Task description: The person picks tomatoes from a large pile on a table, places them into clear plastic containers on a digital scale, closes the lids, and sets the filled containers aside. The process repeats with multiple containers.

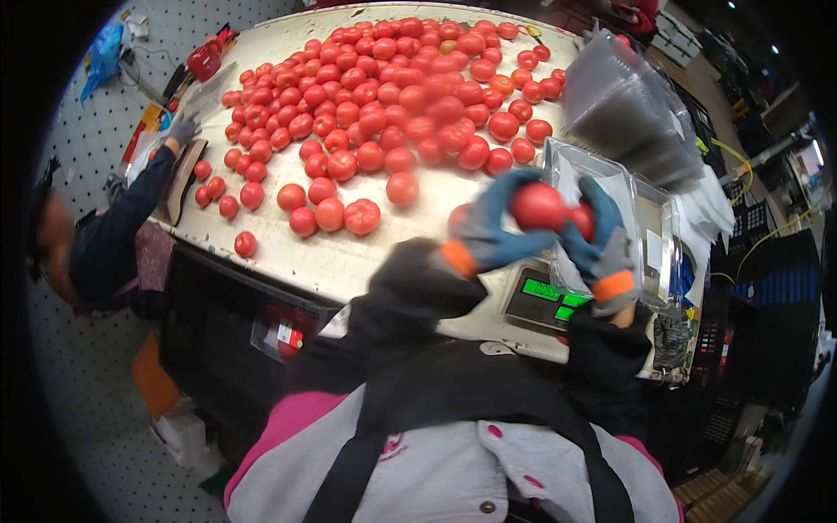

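My left hand (pixel 500 225), in a blue and grey glove with an orange cuff, is shut on a large red tomato (pixel 538 206). Close beside it, my right hand (pixel 598 242), gloved alike, holds a second red tomato (pixel 581 222). Both hands are over a clear plastic tray (pixel 563 153) with white paper inside. Under the tray's near side lies a digital scale (pixel 533 307) with a lit green display. A big spread of loose tomatoes (pixel 353 78) covers much of the pale table. One tomato lies partly hidden behind my left hand.
Stacked clear plastic trays (pixel 621 98) stand at the table's right side, with white paper sheets (pixel 703 209) near them. Another clear tray (pixel 657 245) lies right of my right hand. At left, a co-worker's gloved hand (pixel 185 129) reaches over the table. A black crate (pixel 216 314) stands below its near edge.
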The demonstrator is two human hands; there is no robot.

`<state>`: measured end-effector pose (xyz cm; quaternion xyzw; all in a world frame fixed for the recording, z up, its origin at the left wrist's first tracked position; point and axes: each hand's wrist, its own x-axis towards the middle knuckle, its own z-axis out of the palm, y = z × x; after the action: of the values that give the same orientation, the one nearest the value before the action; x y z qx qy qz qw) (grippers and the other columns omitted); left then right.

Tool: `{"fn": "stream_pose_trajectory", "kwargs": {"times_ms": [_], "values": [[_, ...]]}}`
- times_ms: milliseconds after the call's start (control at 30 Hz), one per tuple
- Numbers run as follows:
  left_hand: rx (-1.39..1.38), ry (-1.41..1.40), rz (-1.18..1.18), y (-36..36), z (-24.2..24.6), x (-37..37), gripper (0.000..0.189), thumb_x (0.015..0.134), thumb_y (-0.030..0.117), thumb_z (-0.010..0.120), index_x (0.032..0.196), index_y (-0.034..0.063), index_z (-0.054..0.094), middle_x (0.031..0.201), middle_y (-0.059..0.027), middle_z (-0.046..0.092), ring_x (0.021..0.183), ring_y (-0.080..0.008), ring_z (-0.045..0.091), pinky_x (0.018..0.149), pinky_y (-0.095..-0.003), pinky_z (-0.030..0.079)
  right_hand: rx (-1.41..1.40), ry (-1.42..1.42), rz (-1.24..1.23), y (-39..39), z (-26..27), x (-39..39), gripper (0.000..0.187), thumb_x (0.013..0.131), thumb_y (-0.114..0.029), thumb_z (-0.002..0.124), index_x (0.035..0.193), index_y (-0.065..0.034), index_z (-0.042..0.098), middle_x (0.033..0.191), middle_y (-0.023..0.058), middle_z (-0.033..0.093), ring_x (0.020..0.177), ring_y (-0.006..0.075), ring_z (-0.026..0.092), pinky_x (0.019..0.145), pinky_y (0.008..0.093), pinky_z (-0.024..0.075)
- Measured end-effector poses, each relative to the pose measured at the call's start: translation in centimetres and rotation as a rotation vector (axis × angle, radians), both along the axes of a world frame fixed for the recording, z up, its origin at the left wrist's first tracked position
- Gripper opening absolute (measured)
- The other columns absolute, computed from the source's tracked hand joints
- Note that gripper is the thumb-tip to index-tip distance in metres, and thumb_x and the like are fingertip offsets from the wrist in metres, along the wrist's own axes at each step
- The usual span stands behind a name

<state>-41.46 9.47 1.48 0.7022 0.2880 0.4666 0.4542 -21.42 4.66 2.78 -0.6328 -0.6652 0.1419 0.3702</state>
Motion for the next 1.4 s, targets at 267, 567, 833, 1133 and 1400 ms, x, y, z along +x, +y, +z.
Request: {"fn": "stream_pose_trajectory", "kwargs": {"times_ms": [267,567,833,1133,1400], "values": [[0.386,0.335,-0.051,0.6,-2.7,7.9,0.061,0.071,0.037,0.073,0.12,0.0049,0.057,0.106,-0.0158,0.06,0.101,-0.0378,0.057,0.087,-0.0459,0.045,-0.369,0.129,-0.159,-4.0,0.2,7.0,0.064,0.085,-0.023,0.07,0.142,-0.0076,0.043,0.115,0.0198,0.063,0.098,0.0256,0.064,0.079,0.0388,0.054],[0.076,0.768,0.523,12.8,-10.7,-3.9,0.087,0.069,0.03,0.08,0.143,0.014,0.039,0.139,-0.0205,0.043,0.128,-0.0396,0.041,0.106,-0.0458,0.038,-0.36,-0.669,0.232,-6.7,0.1,9.0,0.09,0.059,-0.046,0.083,0.137,-0.0153,0.05,0.131,0.0104,0.055,0.134,0.0344,0.038,0.114,0.0521,0.0229],[0.076,1.182,0.227,22.0,-11.3,-2.3,0.066,0.067,0.021,0.075,0.129,0.0226,0.051,0.128,-0.0192,0.048,0.118,-0.0405,0.05,0.096,-0.0483,0.046,-0.169,-0.552,0.179,-4.9,-3.0,7.4,0.067,0.067,-0.039,0.077,0.127,-0.0142,0.059,0.12,0.0064,0.064,0.125,0.0299,0.049,0.111,0.0569,0.0217],[0.266,0.172,-0.007,12.2,-3.1,4.4,0.057,0.072,0.016,0.08,0.123,0.0062,0.057,0.122,-0.0113,0.057,0.112,-0.0241,0.057,0.094,-0.0363,0.047,-0.184,-0.437,0.239,-4.2,-2.0,8.9,0.077,0.067,-0.063,0.07,0.121,-0.0085,0.062,0.112,0.0103,0.066,0.115,0.0306,0.056,0.108,0.0565,0.0252],[0.278,0.338,-0.267,9.2,-1.4,11.0,0.054,0.076,0.033,0.075,0.119,0.0045,0.059,0.11,-0.0169,0.061,0.103,-0.0351,0.059,0.09,-0.0411,0.047,-0.069,-0.31,0.261,-3.8,-1.8,9.4,0.063,0.066,-0.054,0.075,0.105,-0.0066,0.066,0.103,0.0093,0.069,0.106,0.0316,0.062,0.101,0.0509,0.0322]]}}
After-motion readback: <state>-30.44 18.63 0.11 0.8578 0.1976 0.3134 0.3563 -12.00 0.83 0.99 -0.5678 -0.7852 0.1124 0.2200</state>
